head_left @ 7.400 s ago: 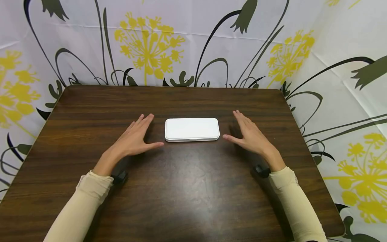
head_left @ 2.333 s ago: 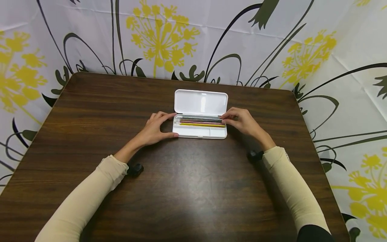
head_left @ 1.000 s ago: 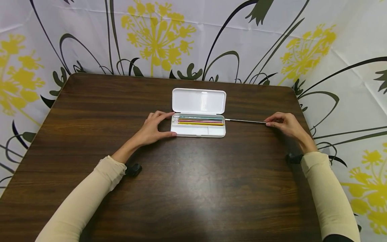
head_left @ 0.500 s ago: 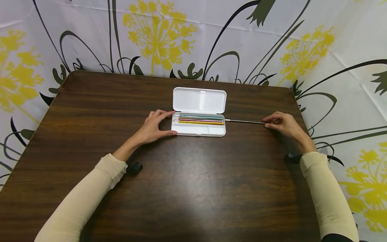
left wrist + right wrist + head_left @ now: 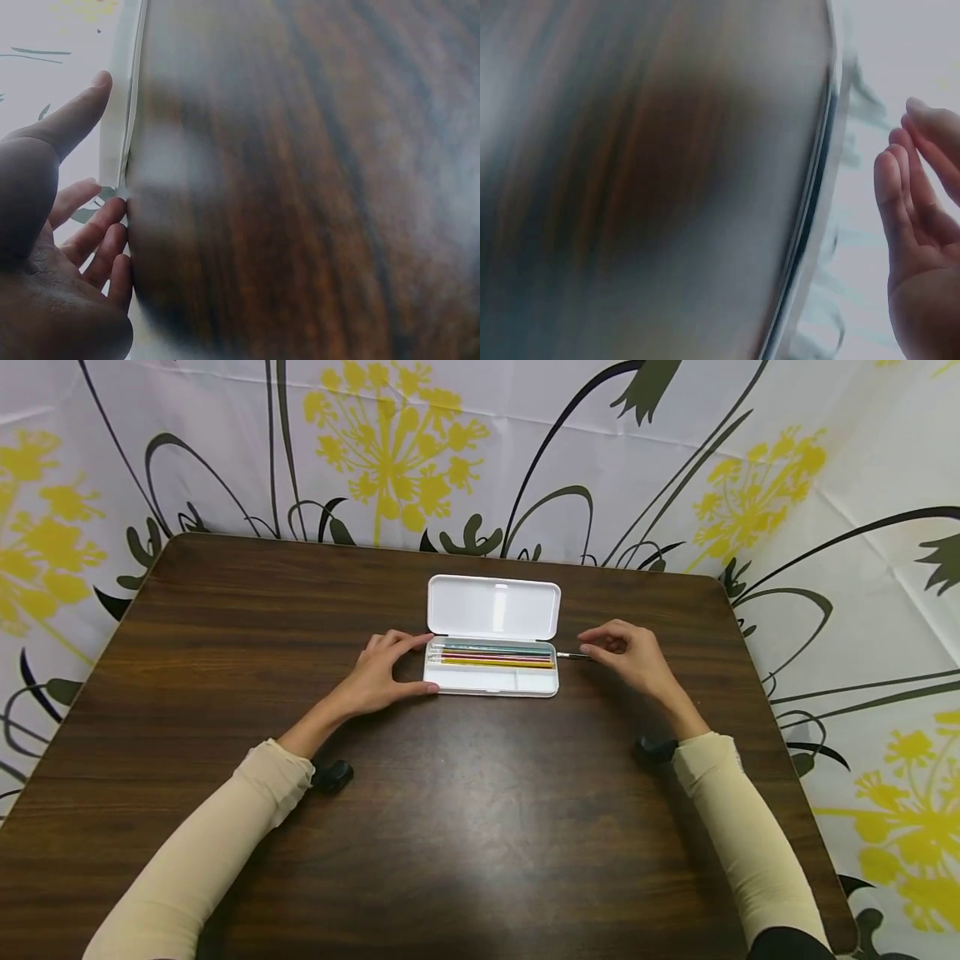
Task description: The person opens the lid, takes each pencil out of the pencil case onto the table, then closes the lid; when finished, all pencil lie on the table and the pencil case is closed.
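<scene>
A white pencil case [image 5: 491,682] stands with its lid [image 5: 493,607] raised on the brown table. Several pencils [image 5: 495,658], teal, red and yellow among them, lie side by side in its back compartment. My left hand [image 5: 371,681] holds the case's left end, forefinger at the back corner and thumb at the front corner. To the right of the case lies a dark pencil [image 5: 573,656] with a pale end toward the case; the rest is hidden by my right hand [image 5: 630,656]. That hand hovers over it, thumb and forefinger apart, seemingly gripping nothing.
The case's front compartment has a small divider near its right side. The table's [image 5: 480,827] far edge runs along a white curtain [image 5: 480,468] with yellow and grey flowers. Another stretch of curtain hangs beyond the table's right edge.
The case was opened, and my right hand drew the dark pencil out to the right. Since half a second ago that hand has released it and moved left toward the case.
</scene>
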